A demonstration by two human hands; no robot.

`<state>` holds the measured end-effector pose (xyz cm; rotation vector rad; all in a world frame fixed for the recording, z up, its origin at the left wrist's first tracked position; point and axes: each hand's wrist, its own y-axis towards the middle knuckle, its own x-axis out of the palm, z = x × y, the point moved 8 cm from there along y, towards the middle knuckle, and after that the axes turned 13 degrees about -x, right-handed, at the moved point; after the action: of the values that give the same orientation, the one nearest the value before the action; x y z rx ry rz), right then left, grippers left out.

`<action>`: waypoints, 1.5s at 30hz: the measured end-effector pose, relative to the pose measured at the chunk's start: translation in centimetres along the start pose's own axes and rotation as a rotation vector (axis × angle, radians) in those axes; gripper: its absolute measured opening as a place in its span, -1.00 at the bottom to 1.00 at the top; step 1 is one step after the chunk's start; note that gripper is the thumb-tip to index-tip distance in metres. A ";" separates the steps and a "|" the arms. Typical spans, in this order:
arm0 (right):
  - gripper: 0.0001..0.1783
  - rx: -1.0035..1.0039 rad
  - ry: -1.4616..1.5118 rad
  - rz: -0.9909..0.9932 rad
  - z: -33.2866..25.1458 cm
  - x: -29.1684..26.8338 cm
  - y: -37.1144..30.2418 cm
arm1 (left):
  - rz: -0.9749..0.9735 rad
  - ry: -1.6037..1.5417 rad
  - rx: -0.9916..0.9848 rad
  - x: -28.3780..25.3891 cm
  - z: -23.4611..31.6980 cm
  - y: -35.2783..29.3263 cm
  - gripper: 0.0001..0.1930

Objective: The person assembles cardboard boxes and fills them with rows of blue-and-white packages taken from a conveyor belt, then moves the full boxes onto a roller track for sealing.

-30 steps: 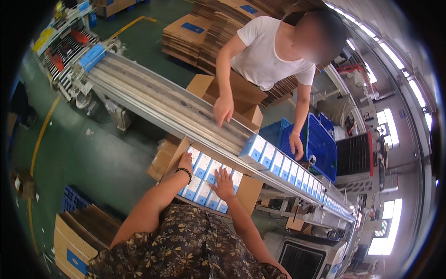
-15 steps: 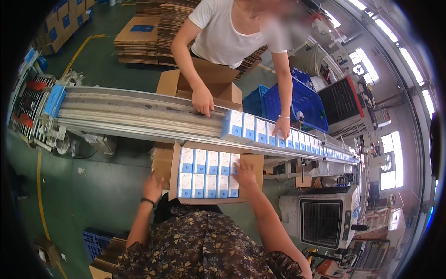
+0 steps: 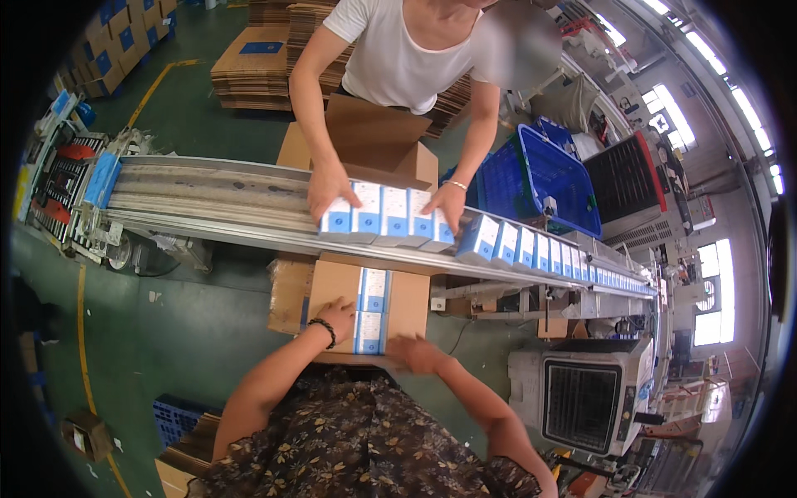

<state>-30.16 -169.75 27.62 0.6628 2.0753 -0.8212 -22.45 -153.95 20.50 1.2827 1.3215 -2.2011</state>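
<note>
In front of me stands a cardboard carton [image 3: 408,303] with its left and right flaps folded inward. Between the flaps a strip of white-and-blue packs [image 3: 371,311] shows; the others are covered. My left hand [image 3: 336,317] lies on the left flap, fingers stretched toward the gap and nothing held. At the near right corner, my right hand [image 3: 415,354] rests by the flap's edge, slightly blurred, its fingers extended. Across the conveyor [image 3: 241,195], a co-worker's two hands press a row of packs [image 3: 394,217] together from both ends.
More packs [image 3: 531,249] line the conveyor to the right. Behind it are another open carton [image 3: 419,166], a blue crate [image 3: 540,187] and stacked flat cardboard [image 3: 249,70]. A white machine [image 3: 573,398] stands at the right, and a blue pallet [image 3: 176,419] lies lower left.
The carton's side flaps have been folded in over the packs. My left hand moved onto the left flap; my right moved toward me. The co-worker slid several packs leftward along the conveyor.
</note>
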 end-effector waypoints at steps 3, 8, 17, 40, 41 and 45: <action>0.13 0.303 -0.353 0.534 6.4 -5.5 0.3 | 0.502 -0.510 0.034 -11.7 0.1 -1.6 -0.48; 0.02 0.534 0.589 0.812 13.8 6.5 -0.7 | 0.991 -0.052 -0.416 -10.7 -1.6 -4.7 -0.43; -0.19 0.283 0.785 0.951 11.0 2.3 -0.1 | 0.332 -0.359 -0.721 1.4 -3.7 -3.4 -0.27; -0.09 0.960 1.011 0.425 -13.0 14.9 27.4 | 0.553 -1.495 -1.568 27.9 -40.8 -36.4 -0.09; -0.08 0.778 0.909 0.351 -15.3 16.2 32.2 | 0.613 -1.468 -1.660 28.3 -43.5 -40.9 -0.11; -0.09 0.497 1.091 0.222 -29.2 20.4 48.4 | 0.667 -1.419 -1.977 27.1 -50.9 -59.8 -0.20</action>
<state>-22.17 -113.08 9.22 1.9045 2.6304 -0.9607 -46.49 -74.49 23.46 -0.5531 1.1160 -0.2009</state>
